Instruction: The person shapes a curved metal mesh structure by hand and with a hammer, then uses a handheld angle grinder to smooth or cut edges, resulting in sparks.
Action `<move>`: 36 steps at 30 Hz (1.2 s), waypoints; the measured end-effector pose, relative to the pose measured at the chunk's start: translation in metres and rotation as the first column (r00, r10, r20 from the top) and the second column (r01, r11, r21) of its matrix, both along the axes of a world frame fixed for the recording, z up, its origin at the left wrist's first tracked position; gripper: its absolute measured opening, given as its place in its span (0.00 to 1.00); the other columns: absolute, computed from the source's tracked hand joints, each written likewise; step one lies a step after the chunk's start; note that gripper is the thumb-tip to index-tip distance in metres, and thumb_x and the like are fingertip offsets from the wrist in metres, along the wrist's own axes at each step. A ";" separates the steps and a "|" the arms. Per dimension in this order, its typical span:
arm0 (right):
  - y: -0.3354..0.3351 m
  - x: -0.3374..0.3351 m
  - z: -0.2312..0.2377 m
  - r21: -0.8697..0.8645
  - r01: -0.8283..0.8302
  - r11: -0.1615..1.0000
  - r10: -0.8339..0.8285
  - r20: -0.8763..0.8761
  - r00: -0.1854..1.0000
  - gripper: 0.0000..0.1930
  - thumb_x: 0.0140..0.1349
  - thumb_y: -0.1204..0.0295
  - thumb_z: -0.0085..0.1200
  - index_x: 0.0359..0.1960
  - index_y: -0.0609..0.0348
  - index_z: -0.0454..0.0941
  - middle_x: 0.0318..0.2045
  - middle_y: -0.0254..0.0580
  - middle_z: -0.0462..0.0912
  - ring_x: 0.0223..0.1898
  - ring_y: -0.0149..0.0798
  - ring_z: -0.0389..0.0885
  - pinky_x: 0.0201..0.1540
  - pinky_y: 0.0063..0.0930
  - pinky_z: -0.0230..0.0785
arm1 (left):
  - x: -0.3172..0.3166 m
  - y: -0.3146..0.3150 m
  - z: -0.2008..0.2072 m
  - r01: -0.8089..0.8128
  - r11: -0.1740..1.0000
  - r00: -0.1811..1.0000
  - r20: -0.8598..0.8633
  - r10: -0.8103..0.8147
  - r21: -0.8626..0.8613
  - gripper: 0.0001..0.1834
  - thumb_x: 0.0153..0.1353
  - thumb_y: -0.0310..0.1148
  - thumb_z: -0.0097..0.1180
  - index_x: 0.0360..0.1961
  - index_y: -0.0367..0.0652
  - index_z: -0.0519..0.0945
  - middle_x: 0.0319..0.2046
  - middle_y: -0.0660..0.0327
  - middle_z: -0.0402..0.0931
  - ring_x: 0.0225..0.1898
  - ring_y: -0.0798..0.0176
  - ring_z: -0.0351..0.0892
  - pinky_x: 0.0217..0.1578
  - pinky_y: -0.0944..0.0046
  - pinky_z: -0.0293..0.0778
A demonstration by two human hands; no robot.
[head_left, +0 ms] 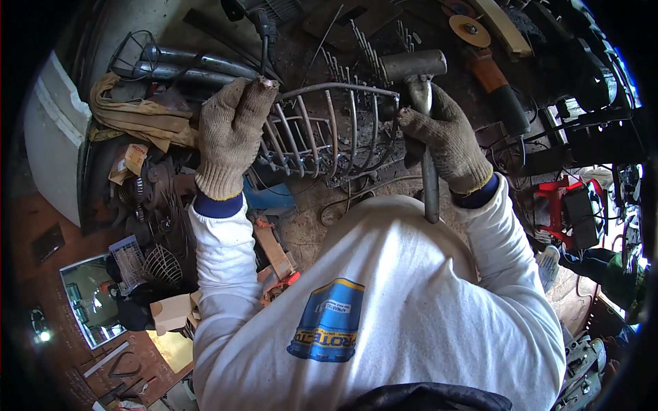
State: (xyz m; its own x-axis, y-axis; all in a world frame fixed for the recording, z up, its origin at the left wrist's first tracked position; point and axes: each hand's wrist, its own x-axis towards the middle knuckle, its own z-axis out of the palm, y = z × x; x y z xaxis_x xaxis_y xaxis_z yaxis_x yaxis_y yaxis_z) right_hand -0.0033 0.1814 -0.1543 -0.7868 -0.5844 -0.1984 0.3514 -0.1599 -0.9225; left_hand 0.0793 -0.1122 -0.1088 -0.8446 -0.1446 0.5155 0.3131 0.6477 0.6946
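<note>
The right hand (pixel 449 144), in a knitted glove, is wrapped round the handle of a metal hammer (pixel 430 188), gripping it just below the cylindrical head (pixel 415 66), with the handle's lower end reaching back toward the white shirt (pixel 425 294); the left hand (pixel 229 133), gloved likewise, has its fingers curled and drawn together at the tips, near the left end of a curved steel-rod cage (pixel 332 123) and right at a thin rod below a black fitting (pixel 262 24); from this angle I cannot tell whether those fingertips pinch the rod, the cage's end or nothing.

The cage lies between the two hands, ahead of the person; its ribs meet the curved rim rod (pixel 336 86) along the top and more rods cross lower down, so the frame looks largely put together; the ribs lean and curve unevenly, and whether every joint is finished does not show; the hammer head is apart from the cage, so no blow is landing.

Beyond the cage stands a cluster of thin upright rods (pixel 368 51); to the right lies an orange angle grinder (pixel 490 79) with its disc fitted; to the left are shiny metal pipes (pixel 199 60) and a crumpled tan cloth (pixel 130 116); lower left sits a rounded wire basket (pixel 163 264).
</note>
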 end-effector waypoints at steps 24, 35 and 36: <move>-0.019 -0.001 0.005 -0.122 0.078 0.989 -0.059 0.157 0.986 0.14 0.67 0.70 0.59 0.51 0.59 0.73 0.34 0.36 0.80 0.26 0.28 0.77 0.29 0.26 0.75 | 0.035 -0.068 -0.096 -0.174 0.945 0.981 -0.135 0.142 -0.276 0.29 0.71 0.53 0.48 0.57 0.36 0.73 0.44 0.57 0.81 0.37 0.58 0.82 0.38 0.57 0.78; -0.016 -0.002 0.009 -0.158 0.151 0.976 -0.122 0.174 0.977 0.12 0.68 0.70 0.57 0.50 0.57 0.73 0.29 0.32 0.76 0.23 0.27 0.73 0.26 0.27 0.74 | 0.030 -0.012 -0.021 -0.399 0.915 0.912 0.071 0.403 -0.070 0.33 0.70 0.60 0.46 0.29 0.36 0.78 0.23 0.63 0.74 0.27 0.68 0.69 0.31 0.63 0.66; -0.015 -0.002 0.008 -0.172 0.125 0.977 -0.095 0.174 0.980 0.13 0.67 0.69 0.59 0.50 0.58 0.74 0.30 0.34 0.78 0.25 0.29 0.77 0.27 0.27 0.76 | 0.030 -0.006 -0.018 -0.406 0.902 0.903 0.216 0.371 0.149 0.33 0.70 0.60 0.46 0.30 0.35 0.78 0.23 0.63 0.74 0.27 0.68 0.70 0.31 0.63 0.66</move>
